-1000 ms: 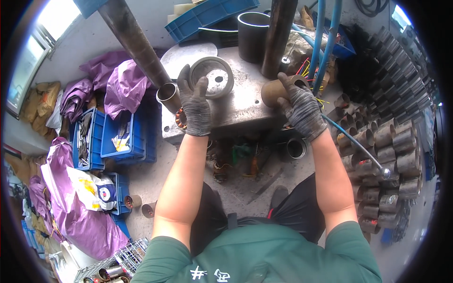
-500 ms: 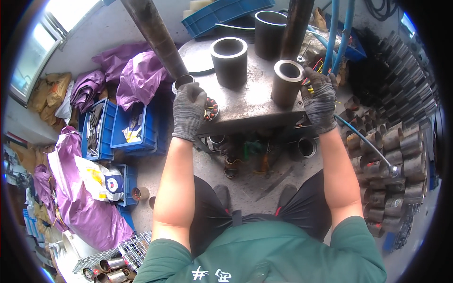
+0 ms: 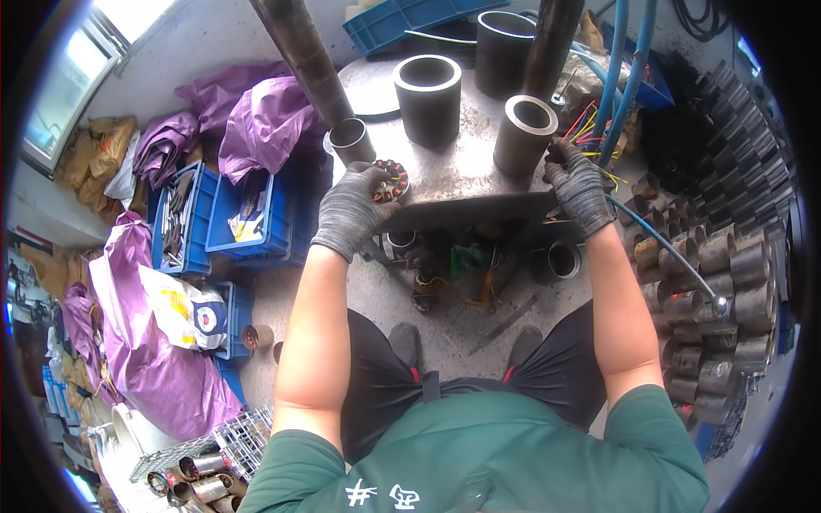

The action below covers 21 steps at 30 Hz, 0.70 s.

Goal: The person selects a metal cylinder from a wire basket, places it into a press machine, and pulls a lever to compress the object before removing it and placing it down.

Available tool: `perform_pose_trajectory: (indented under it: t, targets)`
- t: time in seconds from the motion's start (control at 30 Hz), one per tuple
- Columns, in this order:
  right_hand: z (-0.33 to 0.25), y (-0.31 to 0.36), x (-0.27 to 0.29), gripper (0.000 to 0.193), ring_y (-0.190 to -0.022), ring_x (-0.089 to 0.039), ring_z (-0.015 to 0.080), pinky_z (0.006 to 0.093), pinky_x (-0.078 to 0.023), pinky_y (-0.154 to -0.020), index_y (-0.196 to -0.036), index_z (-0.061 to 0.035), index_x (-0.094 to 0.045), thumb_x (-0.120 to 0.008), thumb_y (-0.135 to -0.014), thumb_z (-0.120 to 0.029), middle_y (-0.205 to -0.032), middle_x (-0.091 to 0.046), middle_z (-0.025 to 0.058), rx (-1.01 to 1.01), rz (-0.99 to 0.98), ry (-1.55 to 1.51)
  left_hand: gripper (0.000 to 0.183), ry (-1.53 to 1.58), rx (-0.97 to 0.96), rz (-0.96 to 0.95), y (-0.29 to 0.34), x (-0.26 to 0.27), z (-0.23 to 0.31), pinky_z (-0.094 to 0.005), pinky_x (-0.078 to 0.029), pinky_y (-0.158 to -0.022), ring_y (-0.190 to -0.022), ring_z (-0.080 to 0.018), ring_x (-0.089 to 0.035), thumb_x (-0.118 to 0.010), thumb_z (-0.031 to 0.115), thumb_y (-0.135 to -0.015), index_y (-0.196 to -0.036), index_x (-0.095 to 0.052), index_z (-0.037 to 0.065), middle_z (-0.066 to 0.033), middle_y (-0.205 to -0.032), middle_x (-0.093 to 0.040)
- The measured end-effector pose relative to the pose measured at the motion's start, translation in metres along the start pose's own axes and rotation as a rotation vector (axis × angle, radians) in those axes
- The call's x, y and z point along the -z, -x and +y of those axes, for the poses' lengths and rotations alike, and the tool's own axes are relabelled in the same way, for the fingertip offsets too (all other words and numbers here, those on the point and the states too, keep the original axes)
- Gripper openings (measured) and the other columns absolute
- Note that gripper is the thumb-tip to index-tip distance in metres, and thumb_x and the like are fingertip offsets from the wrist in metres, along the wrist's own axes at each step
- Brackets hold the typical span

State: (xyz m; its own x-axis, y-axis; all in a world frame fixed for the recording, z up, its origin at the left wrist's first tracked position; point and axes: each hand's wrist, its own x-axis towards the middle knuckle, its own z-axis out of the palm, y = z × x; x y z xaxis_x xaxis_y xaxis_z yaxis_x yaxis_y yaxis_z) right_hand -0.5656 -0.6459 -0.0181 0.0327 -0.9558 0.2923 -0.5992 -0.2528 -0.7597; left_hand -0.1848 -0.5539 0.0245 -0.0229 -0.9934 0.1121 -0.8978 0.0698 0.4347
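My left hand (image 3: 352, 211), in a grey knit glove, curls round the near-left side of a round motor stator (image 3: 392, 180) with red and black windings, at the table's front-left corner. A thin-walled metal tube (image 3: 351, 141) stands upright just beyond it. My right hand (image 3: 582, 190), gloved alike, is closed at the table's right edge, beside a thick-walled steel cylinder (image 3: 524, 141). What its fingers hold, if anything, is hidden. Red and yellow wires (image 3: 587, 128) stick out behind that hand. A wider thick-walled cylinder (image 3: 428, 107) stands mid-table.
Two dark posts rise at the back of the metal table (image 3: 462, 181), with another cylinder (image 3: 505, 56) behind. Blue hoses (image 3: 623, 68) hang at right, above stacked metal tubes (image 3: 714, 291). Blue crates (image 3: 248, 231) and purple sacks (image 3: 265, 124) lie left. Wire baskets (image 3: 244, 436) sit lower left.
My left hand has come away from beside the thin tube and moved nearer, onto the stator. The tube now shows fully upright. My right hand has shifted slightly down.
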Motion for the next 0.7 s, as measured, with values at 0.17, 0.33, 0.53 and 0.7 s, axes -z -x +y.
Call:
perform_pose_trajectory:
  t: [0.17, 0.33, 0.53, 0.7]
  targets:
    - [-0.029, 0.018, 0.006, 0.02, -0.088, -0.073, 0.0349, 0.0428, -0.057, -0.085, -0.111, -0.0059, -0.072, -0.068, -0.093, -0.013, -0.092, -0.074, 0.0202, 0.037, -0.229, 0.176, 0.043, -0.115, 0.048, -0.042, 0.0, -0.012, 0.005, -0.0388, -0.055, -0.102, -0.115, -0.0292, -0.069, -0.087, 0.022, -0.079, -0.12, -0.075, 0.014, -0.0109, -0.125, -0.069]
    - [-0.05, 0.037, 0.003, 0.017, -0.092, -0.072, 0.0356, 0.0417, -0.056, -0.086, -0.11, -0.0042, -0.071, -0.067, -0.096, -0.014, -0.096, -0.074, 0.0202, 0.207, -0.313, 0.092, 0.029, 0.062, 0.12, 0.034, -0.005, -0.018, 0.007, -0.0391, -0.056, -0.094, -0.105, -0.0264, -0.072, -0.082, 0.023, -0.087, -0.112, -0.076, 0.01, -0.012, -0.109, -0.073]
    - [-0.057, 0.047, -0.002, 0.03, -0.101, -0.073, 0.0295, 0.0406, -0.057, -0.091, -0.122, 0.0001, -0.068, -0.072, -0.098, -0.017, -0.107, -0.075, 0.0185, 0.191, -0.506, -0.146, 0.038, 1.478, 0.254, -0.06, 0.008, -0.016, 0.026, -0.0347, -0.057, -0.092, -0.099, -0.0192, -0.069, -0.071, 0.027, -0.094, -0.12, -0.067, 0.0, -0.0092, -0.106, -0.071]
    - [-0.08, 0.056, -0.006, 0.055, -0.111, -0.07, 0.0231, 0.0363, -0.058, -0.096, -0.147, -0.004, -0.054, -0.073, -0.098, -0.018, -0.128, -0.071, 0.0138, -0.083, -0.683, -0.488, 0.06, 1.816, 0.323, -0.28, 0.024, -0.018, 0.061, -0.0422, -0.055, -0.106, -0.116, -0.0294, -0.067, -0.069, 0.035, -0.089, -0.135, -0.06, -0.003, -0.0179, -0.124, -0.068]
